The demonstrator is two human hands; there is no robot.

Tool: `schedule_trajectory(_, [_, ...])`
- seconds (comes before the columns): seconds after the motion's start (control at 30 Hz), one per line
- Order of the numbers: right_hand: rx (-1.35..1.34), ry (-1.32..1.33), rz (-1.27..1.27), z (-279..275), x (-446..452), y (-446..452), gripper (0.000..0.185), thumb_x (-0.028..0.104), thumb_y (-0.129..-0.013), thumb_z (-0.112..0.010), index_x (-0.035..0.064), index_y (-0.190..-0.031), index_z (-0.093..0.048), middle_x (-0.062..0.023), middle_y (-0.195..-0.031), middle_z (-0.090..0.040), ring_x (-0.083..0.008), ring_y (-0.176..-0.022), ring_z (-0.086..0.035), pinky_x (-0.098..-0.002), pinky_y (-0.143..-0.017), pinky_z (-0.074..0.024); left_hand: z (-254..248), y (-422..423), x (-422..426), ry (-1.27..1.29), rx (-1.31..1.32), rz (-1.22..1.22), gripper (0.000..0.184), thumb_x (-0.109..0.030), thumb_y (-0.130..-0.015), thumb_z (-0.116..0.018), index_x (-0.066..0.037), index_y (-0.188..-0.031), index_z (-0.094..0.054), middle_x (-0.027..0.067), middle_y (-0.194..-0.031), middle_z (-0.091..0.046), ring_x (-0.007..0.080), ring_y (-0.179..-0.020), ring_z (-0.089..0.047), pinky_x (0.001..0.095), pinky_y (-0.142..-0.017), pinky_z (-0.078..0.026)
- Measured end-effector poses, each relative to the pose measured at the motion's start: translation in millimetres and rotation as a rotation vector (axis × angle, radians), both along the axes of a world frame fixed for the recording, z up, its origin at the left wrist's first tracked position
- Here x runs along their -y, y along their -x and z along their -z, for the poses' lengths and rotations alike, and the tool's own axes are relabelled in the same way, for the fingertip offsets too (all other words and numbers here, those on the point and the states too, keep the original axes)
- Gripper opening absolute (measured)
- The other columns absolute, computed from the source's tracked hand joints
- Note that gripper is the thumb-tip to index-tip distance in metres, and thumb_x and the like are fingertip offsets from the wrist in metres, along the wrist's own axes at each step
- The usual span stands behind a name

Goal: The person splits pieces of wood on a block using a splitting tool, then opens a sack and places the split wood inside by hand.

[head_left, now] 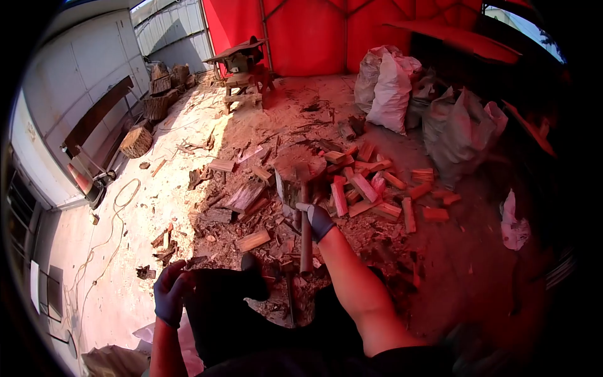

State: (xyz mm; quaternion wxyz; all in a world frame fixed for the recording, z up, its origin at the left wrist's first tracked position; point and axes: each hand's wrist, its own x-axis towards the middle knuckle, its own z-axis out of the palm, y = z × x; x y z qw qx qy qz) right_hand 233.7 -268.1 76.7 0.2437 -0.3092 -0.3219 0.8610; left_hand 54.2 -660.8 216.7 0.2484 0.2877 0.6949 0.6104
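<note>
My right hand (317,221), in a grey-and-dark glove, is closed around the wooden handle of an axe (306,245). The axe head points away from me, beside an upright piece of split wood (286,188) on the chopping block (314,162). My left hand (169,292), in a dark glove, is beside my left knee with its fingers loosely bent and apart; nothing shows in it. Wood chips and bark surround my feet. A thin dark bar (290,298) lies between my legs.
Split firewood (364,185) is heaped right of the block. Full sacks (392,91) stand behind it. Log rounds (136,142) line the left wall, near a traffic cone (81,181). A cord (116,217) lies on the left floor. A bench-like machine stand (242,78) is at the back.
</note>
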Motion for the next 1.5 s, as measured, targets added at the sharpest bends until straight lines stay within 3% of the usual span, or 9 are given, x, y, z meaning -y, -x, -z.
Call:
schedule_trajectory(0.47, [0.365, 0.282, -0.100, 28.4, -17.0, -55.7, 0.032, 0.040, -0.095, -0.067, 0.0106, -0.094, -0.056, -0.0024, -0.071, -0.056, -0.0165, -0.057, -0.055, -0.0329, -0.051, -0.0489, 228.4, 226.2, -125.5, 0.271, 0.330, 0.006, 0.028, -0.017, -0.094, -0.067, -0.004, -0.118, -0.063, 0.0063, -0.092, -0.070, 0.0135, -0.070, -0.063, 0.0272, -0.061, -0.051])
schedule_trajectory(0.6, [0.287, 0.316, -0.192, 24.5, -39.7, -50.0, 0.033, 0.045, -0.096, -0.064, 0.0132, -0.093, -0.057, 0.0005, -0.072, -0.055, -0.0152, -0.058, -0.054, -0.0317, -0.051, -0.0452, 307.9, 261.4, -209.2, 1.116, -0.597, 0.464, 0.059, -0.045, -0.082, -0.066, -0.007, -0.127, -0.063, 0.0234, -0.124, -0.065, 0.0410, -0.117, -0.061, 0.0448, -0.100, -0.048])
schedule_trajectory(0.8, [0.655, 0.091, -0.176, 7.9, -50.0, -30.2, 0.029, 0.036, -0.097, -0.064, 0.0083, -0.101, -0.059, -0.0026, -0.069, -0.058, -0.0158, -0.054, -0.057, -0.0322, -0.050, -0.0480, 395.6, 265.8, -352.2, 0.804, -0.331, 0.128, 0.076, -0.051, -0.082, -0.073, -0.001, -0.136, -0.054, 0.0283, -0.129, -0.061, 0.0405, -0.122, -0.058, 0.0432, -0.104, -0.045])
schedule_trajectory(0.9, [0.745, 0.120, -0.192, 35.3, -56.5, -31.1, 0.028, 0.032, -0.096, -0.064, 0.0071, -0.108, -0.057, -0.0042, -0.070, -0.061, -0.0170, -0.052, -0.059, -0.0312, -0.048, -0.0489, 556.9, 321.7, -406.2, 0.579, 0.175, -0.199, 0.083, -0.048, -0.079, -0.081, 0.005, -0.136, -0.050, 0.0283, -0.128, -0.061, 0.0375, -0.120, -0.059, 0.0422, -0.102, -0.046])
schedule_trajectory(1.07, [0.738, 0.140, -0.115, 36.8, -81.4, -14.4, 0.030, 0.030, -0.096, -0.064, 0.0052, -0.111, -0.055, -0.0071, -0.071, -0.062, -0.0189, -0.051, -0.060, -0.0315, -0.047, -0.0488, 524.0, 318.1, -452.0, 0.409, 0.517, -0.620, 0.082, -0.043, -0.078, -0.084, 0.009, -0.132, -0.051, 0.0223, -0.129, -0.061, 0.0318, -0.115, -0.059, 0.0402, -0.098, -0.047])
schedule_trajectory(1.2, [0.682, 0.177, -0.126, 36.6, -99.9, -8.2, 0.029, 0.027, -0.096, -0.064, 0.0043, -0.112, -0.055, -0.0068, -0.069, -0.061, -0.0183, -0.051, -0.058, -0.0316, -0.047, -0.0480, 577.1, 358.9, -447.4, -0.280, 1.532, -0.062, 0.061, -0.043, -0.087, -0.076, -0.002, -0.129, -0.058, 0.0119, -0.121, -0.068, 0.0265, -0.116, -0.060, 0.0438, -0.100, -0.048])
schedule_trajectory(1.33, [0.450, 0.324, -0.083, 26.9, -104.7, 5.9, 0.026, 0.021, -0.096, -0.062, 0.0033, -0.114, -0.056, -0.0024, -0.067, -0.051, -0.0139, -0.049, -0.050, -0.0302, -0.047, -0.0435, 548.7, 378.9, -465.2, 0.344, 1.134, -0.226, 0.034, -0.030, -0.090, -0.074, -0.008, -0.114, -0.063, 0.0111, -0.105, -0.071, 0.0293, -0.109, -0.062, 0.0434, -0.090, -0.054])
schedule_trajectory(1.43, [0.293, 0.335, -0.065, 12.2, -109.4, 10.9, 0.024, 0.019, -0.096, -0.061, 0.0036, -0.114, -0.056, 0.0001, -0.068, -0.046, -0.0112, -0.049, -0.045, -0.0286, -0.047, -0.0399, 558.0, 395.3, -491.0, -0.105, 0.941, -0.268, 0.024, -0.012, -0.083, -0.077, -0.006, -0.091, -0.056, 0.0060, -0.079, -0.064, 0.0228, -0.056, -0.060, 0.0385, -0.049, -0.051])
schedule_trajectory(1.5, [0.226, 0.325, -0.046, 4.3, -110.3, 6.9, 0.023, 0.018, -0.096, -0.061, 0.0039, -0.113, -0.056, 0.0009, -0.069, -0.045, -0.0102, -0.049, -0.043, -0.0278, -0.047, -0.0383, 425.9, 368.6, -496.4, -0.095, 0.658, -0.328, 0.028, -0.003, -0.084, -0.073, 0.000, -0.104, -0.055, 0.0116, -0.090, -0.069, 0.0249, -0.067, -0.069, 0.0401, -0.060, -0.059])
